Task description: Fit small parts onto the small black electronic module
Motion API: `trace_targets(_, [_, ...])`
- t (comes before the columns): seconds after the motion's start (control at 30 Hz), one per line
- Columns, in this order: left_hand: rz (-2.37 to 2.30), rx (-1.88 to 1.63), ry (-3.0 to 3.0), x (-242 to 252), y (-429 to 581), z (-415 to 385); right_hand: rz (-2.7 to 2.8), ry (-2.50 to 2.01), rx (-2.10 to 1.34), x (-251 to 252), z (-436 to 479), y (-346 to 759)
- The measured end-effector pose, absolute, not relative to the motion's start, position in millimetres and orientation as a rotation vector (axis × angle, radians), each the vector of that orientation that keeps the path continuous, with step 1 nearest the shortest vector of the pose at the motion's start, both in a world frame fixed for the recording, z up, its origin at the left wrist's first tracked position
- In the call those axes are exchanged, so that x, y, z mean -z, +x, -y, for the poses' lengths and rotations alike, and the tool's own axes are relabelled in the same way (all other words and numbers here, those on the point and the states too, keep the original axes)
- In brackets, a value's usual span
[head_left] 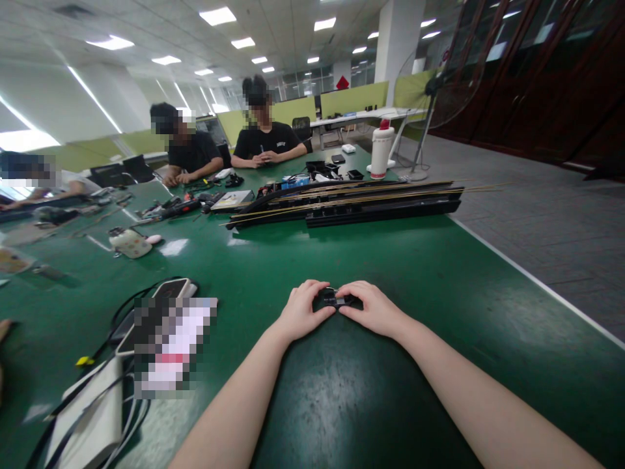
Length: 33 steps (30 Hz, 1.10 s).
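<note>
Both my hands meet over a small black part [334, 299] that rests on the green table [400, 260], near its middle front. My left hand [303, 311] has its fingers curled onto the part's left side. My right hand [371, 307] pinches the right side in the same way. Most of the part is hidden under my fingers, so I cannot make out what it is. Both forearms lie on the table toward me.
Long black rails [351, 202] with thin rods lie across the table beyond my hands. A white bottle [381, 151] stands at the far end. White devices and cables [97, 404] sit at my left. Two people [263, 140] sit at the far side; another sits at left.
</note>
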<state>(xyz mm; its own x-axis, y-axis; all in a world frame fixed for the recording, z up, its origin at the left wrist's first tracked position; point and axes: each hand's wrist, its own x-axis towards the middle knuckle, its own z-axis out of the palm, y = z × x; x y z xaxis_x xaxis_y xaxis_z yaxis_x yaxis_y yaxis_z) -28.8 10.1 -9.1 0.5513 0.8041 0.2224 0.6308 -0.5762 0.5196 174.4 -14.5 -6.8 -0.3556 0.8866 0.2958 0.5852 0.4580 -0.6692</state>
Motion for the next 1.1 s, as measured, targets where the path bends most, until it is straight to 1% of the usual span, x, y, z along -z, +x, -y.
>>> trace_targets(0.33, [-1.177,-0.627,2.409,9.6,-27.9,-10.5,2.041,-1.234,-0.648,4.5,15.7,173.9])
trace_targets(0.77, [-1.205,-0.602,2.406,6.6,-27.3,-9.6,1.692,-1.286,-0.911,4.0,10.6,177.3])
trace_targets(1.1, [-1.211,-0.596,2.412,7.9,-27.5,-9.9,1.326,-1.192,-1.107,12.3,3.4,179.8])
